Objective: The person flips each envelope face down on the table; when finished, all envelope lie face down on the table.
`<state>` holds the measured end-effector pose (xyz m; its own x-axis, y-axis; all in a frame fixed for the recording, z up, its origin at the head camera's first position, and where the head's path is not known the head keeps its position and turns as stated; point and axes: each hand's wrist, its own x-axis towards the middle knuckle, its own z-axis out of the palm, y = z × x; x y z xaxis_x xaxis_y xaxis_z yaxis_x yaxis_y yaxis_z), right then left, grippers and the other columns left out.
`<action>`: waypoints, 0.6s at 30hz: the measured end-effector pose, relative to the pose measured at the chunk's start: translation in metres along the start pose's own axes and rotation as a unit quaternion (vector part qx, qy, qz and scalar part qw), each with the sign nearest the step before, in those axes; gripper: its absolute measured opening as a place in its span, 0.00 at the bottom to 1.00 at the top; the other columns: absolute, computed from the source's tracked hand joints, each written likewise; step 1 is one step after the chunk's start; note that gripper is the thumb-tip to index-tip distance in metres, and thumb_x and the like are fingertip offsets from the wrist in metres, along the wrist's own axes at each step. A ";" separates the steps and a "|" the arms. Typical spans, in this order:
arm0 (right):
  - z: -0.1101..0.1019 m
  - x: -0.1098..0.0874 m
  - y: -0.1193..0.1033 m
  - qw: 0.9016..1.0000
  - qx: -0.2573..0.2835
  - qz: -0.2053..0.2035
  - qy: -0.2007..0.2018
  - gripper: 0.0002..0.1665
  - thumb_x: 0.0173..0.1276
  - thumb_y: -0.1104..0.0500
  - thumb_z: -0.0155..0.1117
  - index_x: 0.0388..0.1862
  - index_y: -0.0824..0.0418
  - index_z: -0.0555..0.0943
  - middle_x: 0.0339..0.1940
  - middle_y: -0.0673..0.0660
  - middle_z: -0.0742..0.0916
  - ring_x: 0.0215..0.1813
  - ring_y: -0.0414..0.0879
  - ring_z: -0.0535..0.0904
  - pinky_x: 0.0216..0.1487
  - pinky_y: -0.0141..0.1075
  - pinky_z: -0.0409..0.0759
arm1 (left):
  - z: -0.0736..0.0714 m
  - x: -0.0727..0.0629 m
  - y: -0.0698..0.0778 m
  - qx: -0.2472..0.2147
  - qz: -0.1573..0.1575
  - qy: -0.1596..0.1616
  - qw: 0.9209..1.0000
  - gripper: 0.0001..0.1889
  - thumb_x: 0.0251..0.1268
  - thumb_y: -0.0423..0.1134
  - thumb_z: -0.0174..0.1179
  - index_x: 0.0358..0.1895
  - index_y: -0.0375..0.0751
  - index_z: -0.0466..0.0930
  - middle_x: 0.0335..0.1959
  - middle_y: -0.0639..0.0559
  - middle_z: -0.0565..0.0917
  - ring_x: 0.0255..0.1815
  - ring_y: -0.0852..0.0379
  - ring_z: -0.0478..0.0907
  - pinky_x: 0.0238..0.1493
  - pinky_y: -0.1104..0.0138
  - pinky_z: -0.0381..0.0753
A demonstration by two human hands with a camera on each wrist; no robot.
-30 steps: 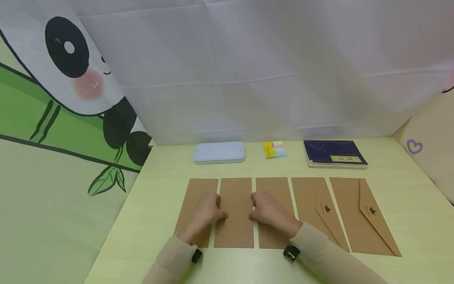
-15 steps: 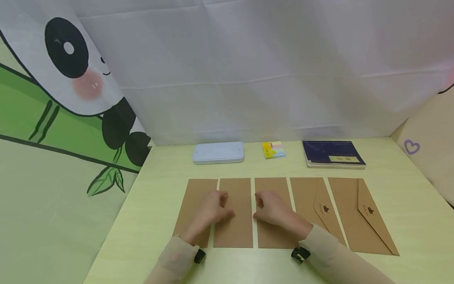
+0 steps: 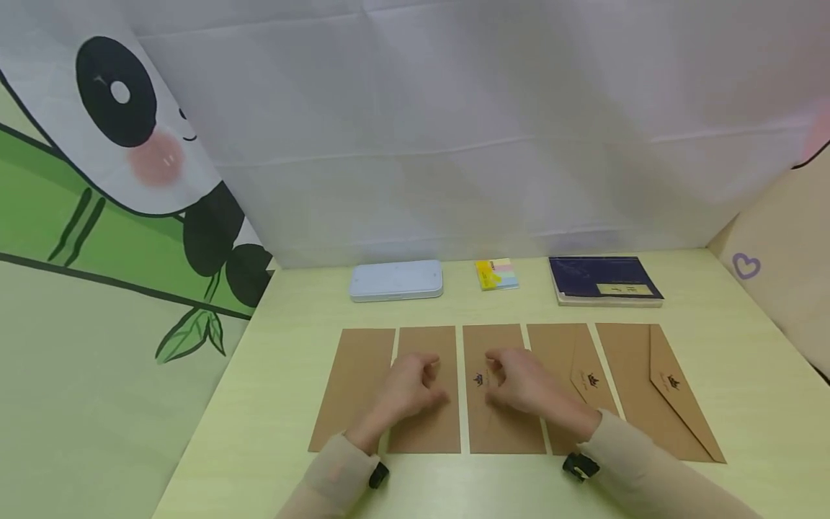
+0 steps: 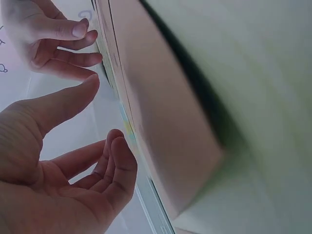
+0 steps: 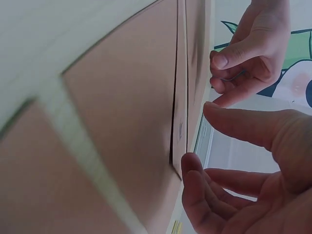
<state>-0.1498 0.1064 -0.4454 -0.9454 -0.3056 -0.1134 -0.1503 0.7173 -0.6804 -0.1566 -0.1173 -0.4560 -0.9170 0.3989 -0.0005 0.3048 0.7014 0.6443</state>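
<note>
The pale table [image 3: 259, 418] takes up most of what's in front of me, with a row of five brown envelopes [image 3: 506, 436] laid lengthwise across its near half, narrow gaps between them. Toward the back lie a dark blue book [image 3: 603, 277] and a white case [image 3: 397, 280].

Over the row, the left hand [image 3: 402, 393] is above the second envelope from the left, and the right hand [image 3: 532, 389] reaches across the fourth to the third. On both, thumb and fingers stand apart and grasp nothing; whether a tip brushes paper, I can't tell. I'd guess the envelopes are being squared up, nearly done; any further nudge calls for light fingertips along an edge.

Smaller are the sticky-note pad [image 3: 497, 274] by the case and, tiniest, the third envelope's crown print [image 3: 478, 379].
</note>
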 end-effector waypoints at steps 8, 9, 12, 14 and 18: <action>-0.007 -0.007 0.010 1.000 -0.014 0.012 0.004 0.40 0.47 0.66 0.76 0.61 0.71 0.73 0.45 0.58 0.82 0.42 0.48 0.75 0.46 0.44 0.77 | 0.007 0.001 0.011 0.001 -0.010 -0.016 1.000 0.31 0.43 0.34 0.74 0.54 0.27 0.77 0.33 0.49 0.78 0.31 0.57 0.74 0.33 0.67 0.75; -0.008 -0.008 0.011 1.000 -0.014 0.013 0.005 0.40 0.47 0.66 0.76 0.61 0.71 0.73 0.44 0.58 0.82 0.42 0.49 0.75 0.45 0.43 0.77 | 0.007 0.002 0.012 0.002 -0.010 -0.020 1.000 0.29 0.42 0.35 0.75 0.52 0.28 0.78 0.32 0.48 0.79 0.31 0.57 0.74 0.33 0.67 0.75; -0.012 -0.010 0.015 1.000 -0.016 0.021 0.006 0.39 0.48 0.65 0.76 0.61 0.72 0.73 0.42 0.58 0.81 0.41 0.49 0.75 0.44 0.44 0.77 | 0.008 0.003 0.016 0.002 -0.010 -0.033 0.999 0.29 0.42 0.38 0.76 0.50 0.30 0.79 0.33 0.49 0.78 0.29 0.60 0.73 0.32 0.68 0.74; -0.015 -0.011 0.018 0.999 -0.020 0.028 0.008 0.40 0.48 0.63 0.77 0.61 0.72 0.73 0.41 0.58 0.81 0.41 0.50 0.75 0.44 0.44 0.77 | 0.008 0.004 0.018 0.001 -0.009 -0.040 0.999 0.29 0.41 0.40 0.77 0.49 0.31 0.79 0.33 0.50 0.79 0.28 0.62 0.73 0.31 0.69 0.74; -0.020 -0.012 0.024 0.999 -0.035 0.038 0.008 0.42 0.48 0.61 0.77 0.61 0.73 0.71 0.40 0.58 0.80 0.40 0.50 0.74 0.42 0.44 0.76 | 0.009 0.006 0.023 -0.002 -0.015 -0.051 0.999 0.33 0.41 0.41 0.78 0.53 0.29 0.78 0.31 0.53 0.79 0.27 0.63 0.73 0.31 0.69 0.74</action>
<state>-0.1477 0.1403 -0.4460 -0.9594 -0.2384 -0.1506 -0.0970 0.7806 -0.6174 -0.1526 -0.0936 -0.4480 -0.8946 0.4362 -0.0971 0.2768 0.7114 0.6460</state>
